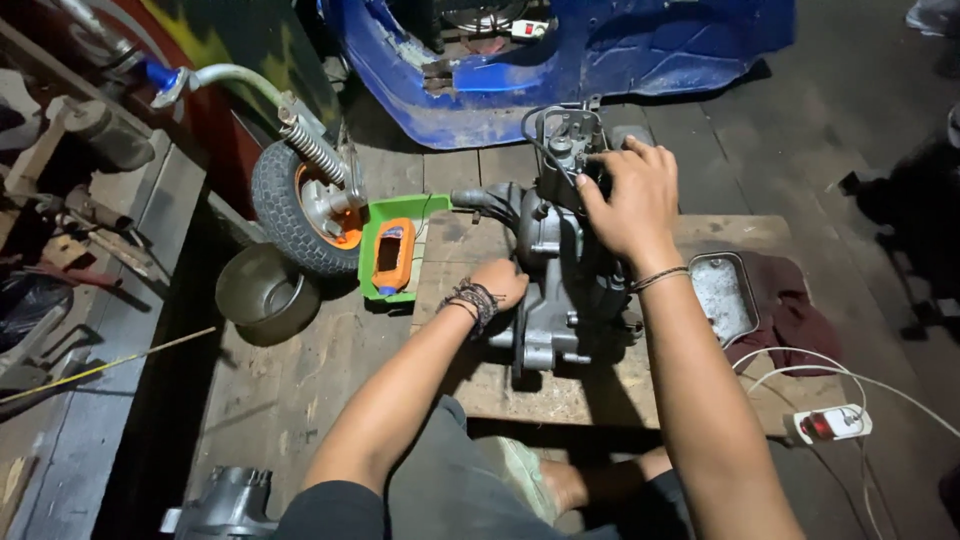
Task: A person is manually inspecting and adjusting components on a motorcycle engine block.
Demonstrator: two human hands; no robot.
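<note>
While the person sits low on the plank floor (290, 400), a grey small engine (560, 270) stands on a wooden board (560, 395) right in front of their knees, pretty much dead centre of the view. The right hand (632, 200) is draped over the top of the engine, fingers spread and curled onto the upper casting near the black cables, so it's gripping or pressing there; can't tell exactly what's under the fingertips. The left hand (498, 283) is closed into a loose fist against the engine's left side, lower down, touching the casing. Whether it's got a tool or a bolt in it I honestly can't tell, the fist hides it. A stack of dark braided bracelets (474, 300) sits on that wrist, and a thin band on the other one.

Stuff around it: a green tray (383, 222) just left of the board with an orange-cased gadget (393, 255) lying in it, a small wheel (300, 205) with an orange hub and a spring shock behind that, and a round metal bowl (265, 290) on the floor near the tyre. To the right of the engine there's a flat metal cover (722, 296) lying on a dark red rag (790, 310), and further right a white power strip (832, 423) with white cables looping off. A blue scooter body (620, 50) fills the top of the view.
</note>
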